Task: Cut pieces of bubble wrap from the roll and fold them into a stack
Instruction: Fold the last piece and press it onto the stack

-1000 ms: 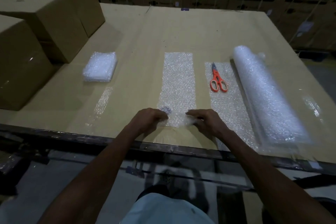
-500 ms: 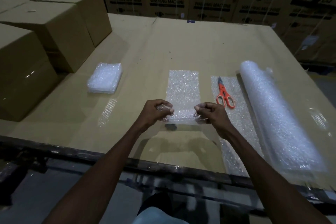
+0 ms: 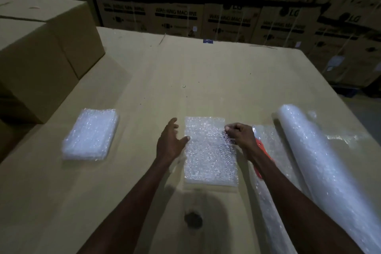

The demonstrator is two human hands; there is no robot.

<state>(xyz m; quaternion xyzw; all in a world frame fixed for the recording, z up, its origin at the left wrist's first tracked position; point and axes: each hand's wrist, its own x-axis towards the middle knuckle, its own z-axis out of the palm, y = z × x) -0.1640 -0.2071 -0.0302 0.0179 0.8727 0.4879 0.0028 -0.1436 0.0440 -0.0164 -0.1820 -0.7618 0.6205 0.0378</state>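
Note:
A cut piece of bubble wrap (image 3: 209,154) lies folded double on the cardboard-covered table (image 3: 206,80), in front of me. My left hand (image 3: 170,140) is at its left edge, fingers spread, thumb touching the wrap. My right hand (image 3: 239,133) pinches the folded-over edge at the piece's right side. A stack of folded pieces (image 3: 90,135) sits to the left. The bubble wrap roll (image 3: 317,167) lies at the right with an unrolled strip (image 3: 270,171) beside it. Orange scissors (image 3: 260,148) lie on that strip, mostly hidden by my right forearm.
Large cardboard boxes (image 3: 41,55) stand at the table's left. Stacked washing-machine cartons (image 3: 226,14) form a wall behind the table. A dark round spot (image 3: 192,220) marks the table surface near me.
Both hands carried the near end of the strip away from me and laid it over the far end, folding the piece in half. My left hand has let go and opened.

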